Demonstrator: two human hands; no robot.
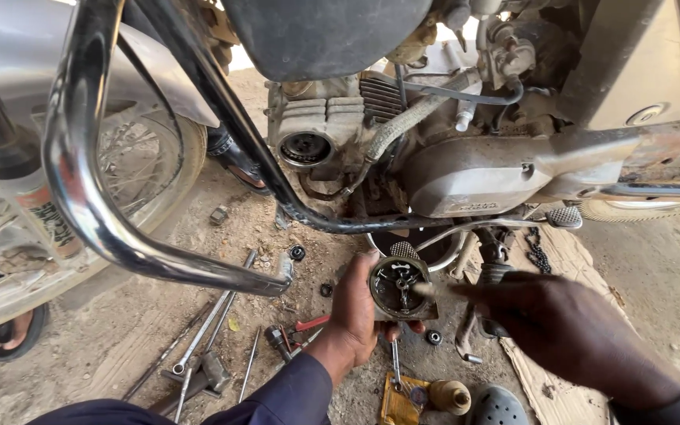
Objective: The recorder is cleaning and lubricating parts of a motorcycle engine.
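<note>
Starting at the far left of the frame, a sandalled foot (11,334) rests on the dirt beneath a spoked wheel (131,169), and a chrome crash bar (80,181) curves down across the upper left. On the sandy ground (120,346) at lower left lie several wrenches (206,330) and a red-handled tool (308,324), with small black rings scattered nearby.

Near the lower middle, the left hand (356,303) grips a round metal part (397,285) (a dirty, cup-like piece with small fittings inside), fingers wrapped around its back and underside, holding it up just below the motorcycle engine (466,173). Under this hand, at the bottom edge, sits a yellow packet (399,401) beside a small tan bottle (450,396).

To the right, the right hand (545,311) is blurred; its fingers point left toward the part's open face, pinched on something thin touching the part, though I cannot tell exactly what. Below it lies a sheet of cardboard (552,378), and a chain (538,252) hangs at middle right beside the foot peg (564,216).
</note>
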